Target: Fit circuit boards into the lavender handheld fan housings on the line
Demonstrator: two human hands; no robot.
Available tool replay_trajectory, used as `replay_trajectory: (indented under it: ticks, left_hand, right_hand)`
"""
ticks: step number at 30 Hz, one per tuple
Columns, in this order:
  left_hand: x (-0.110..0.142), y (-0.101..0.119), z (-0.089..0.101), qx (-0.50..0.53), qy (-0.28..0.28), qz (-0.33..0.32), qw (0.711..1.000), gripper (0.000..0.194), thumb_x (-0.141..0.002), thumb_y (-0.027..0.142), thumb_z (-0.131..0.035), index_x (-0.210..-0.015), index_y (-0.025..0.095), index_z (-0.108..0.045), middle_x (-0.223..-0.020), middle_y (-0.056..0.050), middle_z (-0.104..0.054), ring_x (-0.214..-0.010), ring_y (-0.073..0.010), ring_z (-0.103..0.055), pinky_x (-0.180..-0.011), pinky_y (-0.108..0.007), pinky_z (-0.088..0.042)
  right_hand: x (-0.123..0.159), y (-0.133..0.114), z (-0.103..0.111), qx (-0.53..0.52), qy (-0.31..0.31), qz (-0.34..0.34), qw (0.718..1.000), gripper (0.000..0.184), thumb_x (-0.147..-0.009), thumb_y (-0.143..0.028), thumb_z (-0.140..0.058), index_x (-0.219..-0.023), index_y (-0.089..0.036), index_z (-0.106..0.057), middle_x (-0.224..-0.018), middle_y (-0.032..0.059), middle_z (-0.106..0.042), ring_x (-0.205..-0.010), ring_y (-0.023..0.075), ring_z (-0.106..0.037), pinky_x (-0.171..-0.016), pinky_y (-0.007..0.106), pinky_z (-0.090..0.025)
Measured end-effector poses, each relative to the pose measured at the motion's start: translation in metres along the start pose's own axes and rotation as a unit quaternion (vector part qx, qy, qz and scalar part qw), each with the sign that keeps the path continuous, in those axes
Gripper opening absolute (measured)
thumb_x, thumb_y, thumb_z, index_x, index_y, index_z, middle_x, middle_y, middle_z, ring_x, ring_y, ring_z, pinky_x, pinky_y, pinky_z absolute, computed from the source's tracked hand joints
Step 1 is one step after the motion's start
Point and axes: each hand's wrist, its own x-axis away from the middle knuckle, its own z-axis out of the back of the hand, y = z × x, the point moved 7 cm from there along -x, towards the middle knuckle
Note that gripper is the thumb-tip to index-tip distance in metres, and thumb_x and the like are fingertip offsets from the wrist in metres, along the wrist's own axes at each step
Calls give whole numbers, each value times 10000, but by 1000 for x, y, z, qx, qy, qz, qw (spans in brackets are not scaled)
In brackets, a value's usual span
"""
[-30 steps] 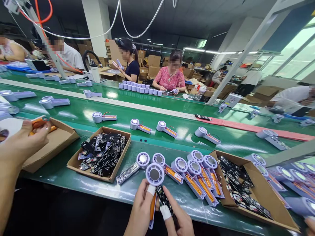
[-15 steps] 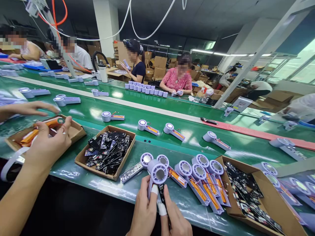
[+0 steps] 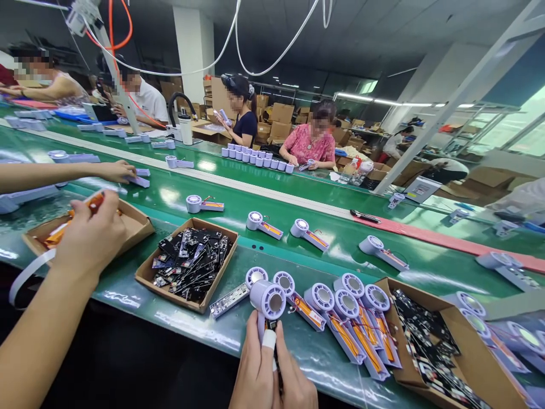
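At the bottom centre, my left hand (image 3: 254,372) is wrapped round the handle of a lilac hand-held fan (image 3: 269,300), its round head pointing up. The thumb wears white tape. My right hand (image 3: 299,382) closes against the same handle from the right and presses a black circuit board (image 3: 271,326) onto it; most of the board is hidden between my fingers. Both hands hover over the near edge of the green table (image 3: 298,346).
A cardboard box of black circuit boards (image 3: 187,263) lies left of my hands, and a row of open fans (image 3: 340,307) and a second box (image 3: 430,346) lie to the right. A co-worker's hand (image 3: 91,233) holds an orange part over a box (image 3: 131,224) at left. Fans ride the conveyor (image 3: 306,233).
My hands have drawn closer to me and closed tighter round the fan handle, hiding more of the board. The co-worker's hands at left have moved; the view has shifted left.
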Motion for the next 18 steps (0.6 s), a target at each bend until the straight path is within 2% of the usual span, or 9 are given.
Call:
replay_trajectory:
  ticks: [3,5,7,9,11,14,16,18]
  left_hand:
    - [-1,3,1,16,-8,-9,1000,529,-930,428,-416,-1403,194,-381,-1515,-118,-402,-1430,-253,-294,-1177,-409,-165]
    - [-3,5,3,25,-6,-12,1000,506,-923,430,-431,-1374,203,-419,-1501,-108,-427,-1429,-250,-302,-1179,-402,-179]
    - [-4,6,4,35,-8,-14,999,486,-909,438,-456,-1337,209,-465,-1482,-95,-460,-1425,-249,-315,-1169,-380,-222]
    - [-5,2,3,46,-16,-8,999,472,-888,454,-487,-1290,208,-511,-1447,-93,-503,-1395,-259,-371,-1137,-363,-294]
    - [-6,-3,2,56,-25,2,998,480,-868,477,-519,-1258,198,-535,-1357,-111,-584,-1291,-276,-501,-1059,-356,-395]
    - [-7,-6,1,62,-33,17,997,497,-866,480,-529,-1269,191,-526,-1204,-119,-675,-1098,-277,-638,-941,-357,-479]
    - [-9,3,3,9,-46,3,999,449,-885,448,-515,-1254,196,-553,-1202,-120,-677,-1089,-276,-641,-940,-363,-480]
    - [-13,21,6,-103,-78,-47,990,354,-915,403,-478,-1169,205,-626,-1179,-124,-688,-1042,-285,-653,-912,-385,-494]
  right_hand:
    - [-1,-2,0,40,-11,14,999,646,-956,-196,-305,-1556,-188,-64,-1012,129,-745,-545,225,-711,-375,256,-531]
    - [0,-3,1,63,-21,19,998,685,-922,-190,-336,-1556,-181,-77,-870,100,-760,-420,207,-655,-304,252,-483]
    - [2,-3,1,91,-33,24,995,722,-884,-182,-394,-1554,-168,-127,-693,63,-737,-316,187,-584,-263,241,-441]
    - [4,-3,0,116,-41,27,992,742,-851,-170,-435,-1547,-158,-178,-610,49,-708,-286,179,-559,-253,231,-426]
    - [7,-3,-3,131,-37,26,990,744,-844,-163,-435,-1546,-171,-188,-669,70,-727,-334,190,-598,-277,233,-452]
    - [9,0,-10,136,-17,7,990,755,-864,-127,-368,-1560,-183,-79,-940,132,-747,-512,224,-695,-355,252,-524]
    - [11,6,-16,124,-10,-12,992,736,-893,-132,-330,-1559,-164,-20,-1045,158,-722,-567,233,-710,-382,268,-543]
    - [13,14,-20,104,-15,-13,994,687,-930,-182,-314,-1559,-149,-39,-1008,153,-721,-550,235,-697,-389,293,-547]
